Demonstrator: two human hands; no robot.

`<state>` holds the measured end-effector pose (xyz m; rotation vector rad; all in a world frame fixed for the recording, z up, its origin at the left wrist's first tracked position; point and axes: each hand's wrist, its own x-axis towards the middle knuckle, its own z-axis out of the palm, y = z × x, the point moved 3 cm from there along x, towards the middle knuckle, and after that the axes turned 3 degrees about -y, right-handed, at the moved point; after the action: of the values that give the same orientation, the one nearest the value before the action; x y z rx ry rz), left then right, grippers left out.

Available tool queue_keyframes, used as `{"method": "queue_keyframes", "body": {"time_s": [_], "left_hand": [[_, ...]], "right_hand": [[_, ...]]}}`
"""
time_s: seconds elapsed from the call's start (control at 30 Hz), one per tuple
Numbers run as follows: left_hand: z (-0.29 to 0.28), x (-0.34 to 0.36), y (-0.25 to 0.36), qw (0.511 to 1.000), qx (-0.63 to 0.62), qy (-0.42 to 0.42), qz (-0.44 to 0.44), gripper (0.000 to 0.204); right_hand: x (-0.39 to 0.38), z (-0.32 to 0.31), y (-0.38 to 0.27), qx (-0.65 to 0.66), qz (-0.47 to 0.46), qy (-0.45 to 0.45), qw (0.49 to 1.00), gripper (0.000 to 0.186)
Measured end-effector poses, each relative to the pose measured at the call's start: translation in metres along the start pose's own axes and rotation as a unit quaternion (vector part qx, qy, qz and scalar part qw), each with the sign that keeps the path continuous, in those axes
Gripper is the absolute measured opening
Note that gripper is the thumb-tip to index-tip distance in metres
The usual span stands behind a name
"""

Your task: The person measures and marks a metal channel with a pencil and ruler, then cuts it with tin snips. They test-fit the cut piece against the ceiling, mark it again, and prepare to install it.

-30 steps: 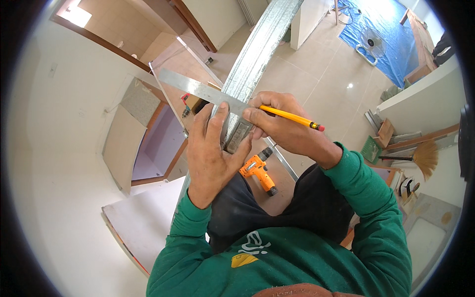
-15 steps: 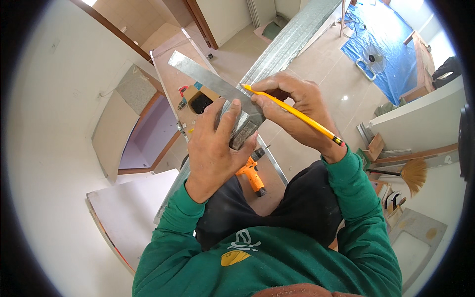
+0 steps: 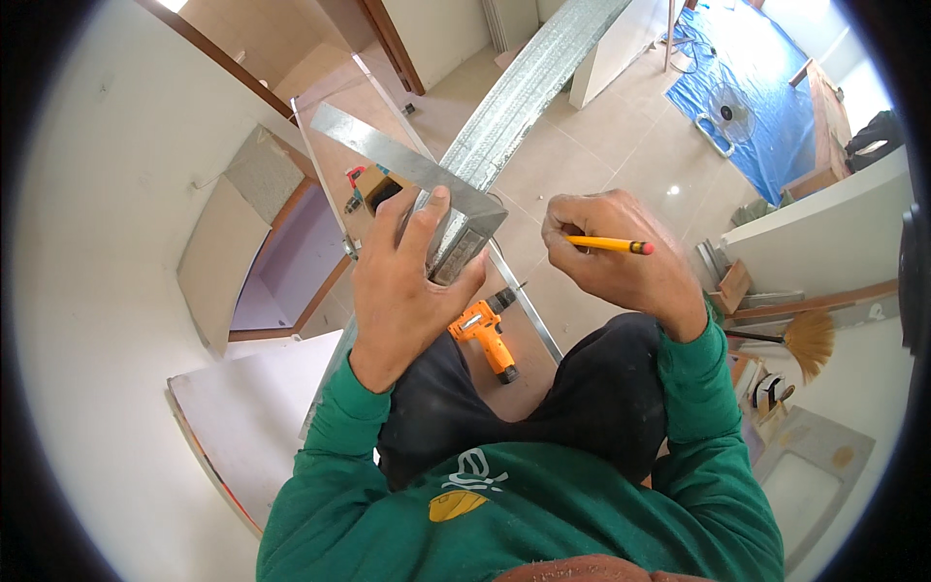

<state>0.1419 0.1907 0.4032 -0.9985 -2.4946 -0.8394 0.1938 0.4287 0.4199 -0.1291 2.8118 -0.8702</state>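
Note:
My left hand (image 3: 402,301) grips a steel try square (image 3: 373,141) and a galvanized metal channel (image 3: 524,82), with the blade lying across the channel and the thick stock along its near end. To the right of the square and apart from it, my right hand (image 3: 621,272) is closed on a yellow pencil (image 3: 606,242) with a pink eraser. An orange cordless drill (image 3: 490,344) lies below the channel, between my knees and beside a narrow metal strip (image 3: 529,310). A small open cardboard box (image 3: 370,178) is partly hidden behind my left hand.
Leaning boards (image 3: 223,262) and a white panel (image 3: 257,407) are on my left. A doorway (image 3: 391,44) is ahead. At the right are a blue tarp (image 3: 752,145), a fan (image 3: 729,113), a wooden bench (image 3: 822,126), a low wall (image 3: 805,204) and a broom (image 3: 805,344).
My right hand, with the pencil, has pulled back from the square to the right and slightly down. My left hand and the square have shifted slightly left since half a second ago.

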Motion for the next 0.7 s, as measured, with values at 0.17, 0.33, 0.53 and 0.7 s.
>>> {"method": "queue_keyframes", "body": {"time_s": [0.17, 0.33, 0.53, 0.7], "left_hand": [[0.002, 0.002, 0.007, 1.000, -0.011, -0.004, 0.028, 0.074], [-0.004, -0.001, 0.005, 1.000, 0.000, -0.012, 0.019, 0.087], [-0.024, -0.019, -0.044, 0.992, 0.088, -0.087, -0.027, 0.086], [-0.044, -0.018, -0.101, 0.979, 0.162, -0.122, -0.029, 0.069]], "right_hand": [[0.020, 0.031, 0.005, 0.396, -0.074, 0.061, 0.913, 0.034], [0.031, 0.041, 0.001, 0.487, -0.022, 0.001, 0.873, 0.034], [0.011, 0.015, 0.058, 0.489, -0.022, 0.167, 0.856, 0.023], [-0.003, 0.015, 0.126, 0.445, 0.024, 0.172, 0.879, 0.018]]}}
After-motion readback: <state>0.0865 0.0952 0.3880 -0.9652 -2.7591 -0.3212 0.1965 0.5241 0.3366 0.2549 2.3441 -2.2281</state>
